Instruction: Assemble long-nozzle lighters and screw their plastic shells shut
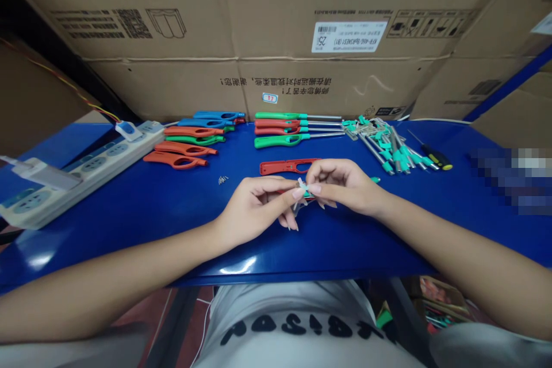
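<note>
My left hand [261, 207] and my right hand [342, 184] meet above the middle of the blue table. Between their fingertips is a small lighter part [305, 188], whitish and turquoise, partly covered by the fingers. Both hands are closed in a pinch on it. Just behind them lies a red lighter handle half [278, 167], its inner side facing up; its right end is hidden by my right hand. Left of the hands is a small pile of screws [222, 180].
Orange, green and blue lighter handles [176, 159] lie at the left, near a white power strip [103, 161]. Lighters with metal tubes [280, 141] lie at the back. Turquoise-and-metal lighter tubes [390, 146] and a screwdriver [435, 155] are at the right. A cardboard box [172, 77] stands behind.
</note>
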The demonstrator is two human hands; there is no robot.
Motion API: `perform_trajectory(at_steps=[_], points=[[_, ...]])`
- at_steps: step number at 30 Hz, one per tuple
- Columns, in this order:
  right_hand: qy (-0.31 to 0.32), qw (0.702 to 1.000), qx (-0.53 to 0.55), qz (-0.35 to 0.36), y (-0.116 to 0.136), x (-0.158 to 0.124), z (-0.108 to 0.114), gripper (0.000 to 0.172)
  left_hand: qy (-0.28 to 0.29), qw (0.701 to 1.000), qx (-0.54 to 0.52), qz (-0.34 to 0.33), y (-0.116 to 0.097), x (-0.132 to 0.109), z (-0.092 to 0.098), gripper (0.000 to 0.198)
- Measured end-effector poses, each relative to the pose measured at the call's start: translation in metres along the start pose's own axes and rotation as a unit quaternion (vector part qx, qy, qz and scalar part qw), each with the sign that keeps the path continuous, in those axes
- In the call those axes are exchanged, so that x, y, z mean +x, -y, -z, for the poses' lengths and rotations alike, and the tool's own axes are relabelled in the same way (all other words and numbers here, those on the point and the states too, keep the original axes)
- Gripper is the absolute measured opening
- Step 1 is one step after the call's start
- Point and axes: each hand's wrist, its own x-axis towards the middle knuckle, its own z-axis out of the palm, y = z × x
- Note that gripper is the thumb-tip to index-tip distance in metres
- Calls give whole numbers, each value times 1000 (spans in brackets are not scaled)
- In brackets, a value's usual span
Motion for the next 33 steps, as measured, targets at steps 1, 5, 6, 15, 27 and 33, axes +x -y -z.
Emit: perform_trajectory(at_steps=[1,5,6,15,27,33], points=[[-5,1000,3,13,0,0,0,24,7,1000,2,-4,1,0,1,23],[2,996,-27,82,1,-2,1,26,29,999,29,-26,3,2,4,26],[7,994,-51,99,2,-3,1,26,34,998,39,-32,3,3,5,27],[-15,977,-147,154,2,-7,0,23,47,992,74,-87,6,4,7,23],[-17,995,-69,74,5,-2,0,21,55,977,146,-149,7,4,11,25],[60,998,22,8,3,-1,4,27,83,940,228,-241,9,4,13,30]])
